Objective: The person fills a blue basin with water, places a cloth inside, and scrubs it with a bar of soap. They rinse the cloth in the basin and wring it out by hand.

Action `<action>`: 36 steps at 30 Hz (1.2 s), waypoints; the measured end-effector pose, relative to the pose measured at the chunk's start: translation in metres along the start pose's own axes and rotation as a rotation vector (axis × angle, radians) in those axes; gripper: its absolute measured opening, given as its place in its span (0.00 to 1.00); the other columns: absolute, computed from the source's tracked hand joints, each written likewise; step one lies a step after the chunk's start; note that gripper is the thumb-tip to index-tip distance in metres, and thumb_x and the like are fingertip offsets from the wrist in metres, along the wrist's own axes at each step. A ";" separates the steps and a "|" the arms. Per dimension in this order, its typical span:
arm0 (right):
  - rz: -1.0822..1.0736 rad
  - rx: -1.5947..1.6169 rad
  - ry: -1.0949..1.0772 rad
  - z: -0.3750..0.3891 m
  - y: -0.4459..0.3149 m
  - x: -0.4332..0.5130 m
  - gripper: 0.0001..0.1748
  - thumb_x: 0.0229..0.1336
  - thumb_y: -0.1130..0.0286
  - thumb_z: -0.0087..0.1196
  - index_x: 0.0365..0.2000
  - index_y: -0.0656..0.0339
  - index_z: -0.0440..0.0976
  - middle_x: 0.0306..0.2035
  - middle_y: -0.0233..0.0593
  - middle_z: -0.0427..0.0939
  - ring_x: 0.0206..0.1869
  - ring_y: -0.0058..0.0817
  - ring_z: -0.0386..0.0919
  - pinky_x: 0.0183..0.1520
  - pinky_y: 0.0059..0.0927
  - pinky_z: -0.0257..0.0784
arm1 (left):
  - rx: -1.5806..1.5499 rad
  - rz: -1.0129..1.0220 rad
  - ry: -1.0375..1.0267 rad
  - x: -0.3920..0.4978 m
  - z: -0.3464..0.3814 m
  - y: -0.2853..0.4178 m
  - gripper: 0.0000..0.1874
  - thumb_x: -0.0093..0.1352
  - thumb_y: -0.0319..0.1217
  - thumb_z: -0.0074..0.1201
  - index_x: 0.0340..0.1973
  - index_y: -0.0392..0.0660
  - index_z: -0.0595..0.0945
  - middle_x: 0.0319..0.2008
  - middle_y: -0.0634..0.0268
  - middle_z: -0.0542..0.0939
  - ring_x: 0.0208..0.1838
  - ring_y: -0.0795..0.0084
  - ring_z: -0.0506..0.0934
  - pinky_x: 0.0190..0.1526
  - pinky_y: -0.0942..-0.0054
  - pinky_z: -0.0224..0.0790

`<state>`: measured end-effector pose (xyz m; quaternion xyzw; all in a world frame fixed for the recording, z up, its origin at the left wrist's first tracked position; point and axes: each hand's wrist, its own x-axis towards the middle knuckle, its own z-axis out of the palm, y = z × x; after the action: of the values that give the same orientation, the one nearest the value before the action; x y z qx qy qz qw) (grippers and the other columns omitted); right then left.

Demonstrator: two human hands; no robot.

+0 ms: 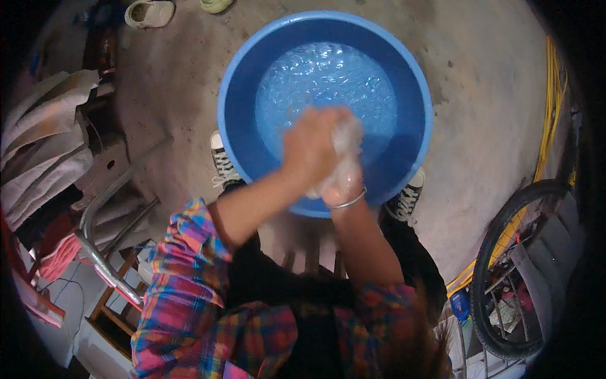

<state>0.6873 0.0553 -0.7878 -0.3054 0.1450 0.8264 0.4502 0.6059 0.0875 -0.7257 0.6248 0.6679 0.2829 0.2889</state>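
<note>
Both of my hands are together over the near half of a round blue plastic basin (229, 104). A wet white bundle (348, 135), seemingly sudsy cloth, is pressed between them; motion blur hides its exact form. My left hand (310, 149) lies across it from the left with fingers curled over. My right hand (348, 177) is under and behind the bundle, its fingers mostly hidden. A silver bangle (349, 201) circles the right wrist. Rippling water (326, 71) covers the basin's bottom.
The basin stands on a concrete floor (473, 123) between my black-and-white sneakers (223, 161). To the left are a bent metal tube frame (92, 241) and draped grey fabric (52, 142). A bicycle wheel (480, 279) and yellow cable (549, 104) are at right. Pale shoes (150, 13) lie beyond.
</note>
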 end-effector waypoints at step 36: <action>-0.039 -0.127 0.059 0.030 -0.001 -0.007 0.22 0.59 0.61 0.39 0.52 0.55 0.59 0.51 0.34 0.65 0.54 0.28 0.62 0.57 0.35 0.57 | 0.253 -0.344 -0.365 0.042 -0.011 0.020 0.15 0.54 0.35 0.53 0.37 0.50 0.77 0.40 0.58 0.74 0.40 0.55 0.73 0.35 0.64 0.67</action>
<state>0.6795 0.0667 -0.7607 -0.3605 0.0995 0.8157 0.4413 0.6089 0.1301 -0.7043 0.5740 0.7310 0.0269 0.3680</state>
